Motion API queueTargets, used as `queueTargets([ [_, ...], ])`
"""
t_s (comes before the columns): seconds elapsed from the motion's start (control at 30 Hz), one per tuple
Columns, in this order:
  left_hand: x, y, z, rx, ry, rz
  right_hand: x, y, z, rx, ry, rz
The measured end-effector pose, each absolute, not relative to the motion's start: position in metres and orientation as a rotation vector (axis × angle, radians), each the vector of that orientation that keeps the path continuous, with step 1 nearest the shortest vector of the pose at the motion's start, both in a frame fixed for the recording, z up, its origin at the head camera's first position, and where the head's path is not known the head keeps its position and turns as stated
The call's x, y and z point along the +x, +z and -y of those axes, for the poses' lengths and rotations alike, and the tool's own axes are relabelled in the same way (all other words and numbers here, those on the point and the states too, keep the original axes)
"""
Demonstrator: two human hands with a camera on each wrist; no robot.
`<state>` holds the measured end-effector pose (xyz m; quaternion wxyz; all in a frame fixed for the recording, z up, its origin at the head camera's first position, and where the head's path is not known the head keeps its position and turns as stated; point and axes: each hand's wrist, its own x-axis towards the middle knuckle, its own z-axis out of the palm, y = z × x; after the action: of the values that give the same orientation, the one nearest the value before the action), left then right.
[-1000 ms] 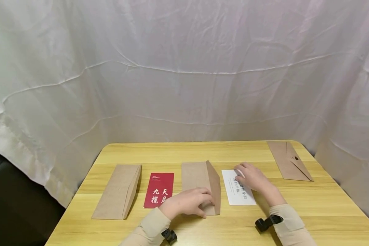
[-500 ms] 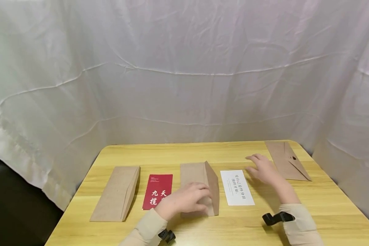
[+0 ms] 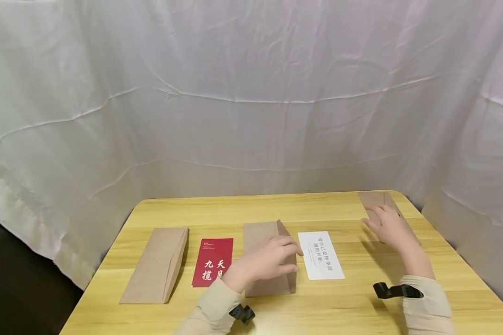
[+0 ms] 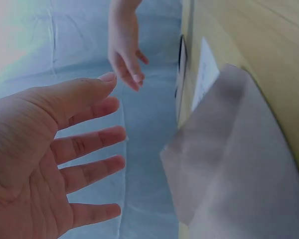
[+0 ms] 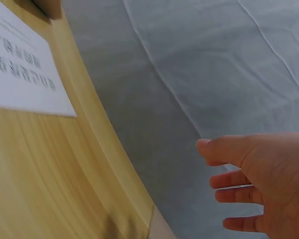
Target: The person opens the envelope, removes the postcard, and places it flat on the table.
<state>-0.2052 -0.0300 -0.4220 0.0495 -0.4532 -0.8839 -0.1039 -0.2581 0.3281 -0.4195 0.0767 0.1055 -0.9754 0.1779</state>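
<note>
My left hand (image 3: pixel 268 261) hovers over the middle brown envelope (image 3: pixel 260 230), whose flap stands raised along its right side. In the left wrist view the fingers of that hand (image 4: pixel 45 164) are spread with nothing between them, apart from the envelope (image 4: pixel 249 169). My right hand (image 3: pixel 391 228) is above the far-right brown envelope (image 3: pixel 370 197) and covers part of it. The right wrist view has that hand (image 5: pixel 269 184) in the air, fingers loosely extended and holding nothing. Between the two hands lies a white card (image 3: pixel 321 256) with dark printed characters.
Left of the middle envelope lies a red card (image 3: pixel 213 260) with white characters. Farther left is another brown envelope (image 3: pixel 155 265). Everything rests on a wooden table (image 3: pixel 343 316), with a pale curtain (image 3: pixel 251 130) hanging behind its far edge.
My right hand has moved away from the white card, rightward to the far-right envelope. My left hand has lifted and shifted slightly right over the middle envelope. The cards and envelopes stay in place.
</note>
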Motion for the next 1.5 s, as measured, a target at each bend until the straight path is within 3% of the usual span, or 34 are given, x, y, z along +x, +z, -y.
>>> queueTargets([
  [0.7, -0.220, -0.418, -0.014, -1.280, -0.396, 2.693, -0.258, -0.471, -0.411, 0.128, 0.636, 2.966],
  [1.13, -0.223, -0.424, -0.049, -1.199, -0.344, 2.690, -0.254, -0.484, -0.420, -0.031, 0.567, 3.199],
  [1.5, -0.220, -0.427, -0.072, -1.190, -0.302, 2.726, -0.247, -0.484, -0.404, 0.007, 0.429, 3.200],
])
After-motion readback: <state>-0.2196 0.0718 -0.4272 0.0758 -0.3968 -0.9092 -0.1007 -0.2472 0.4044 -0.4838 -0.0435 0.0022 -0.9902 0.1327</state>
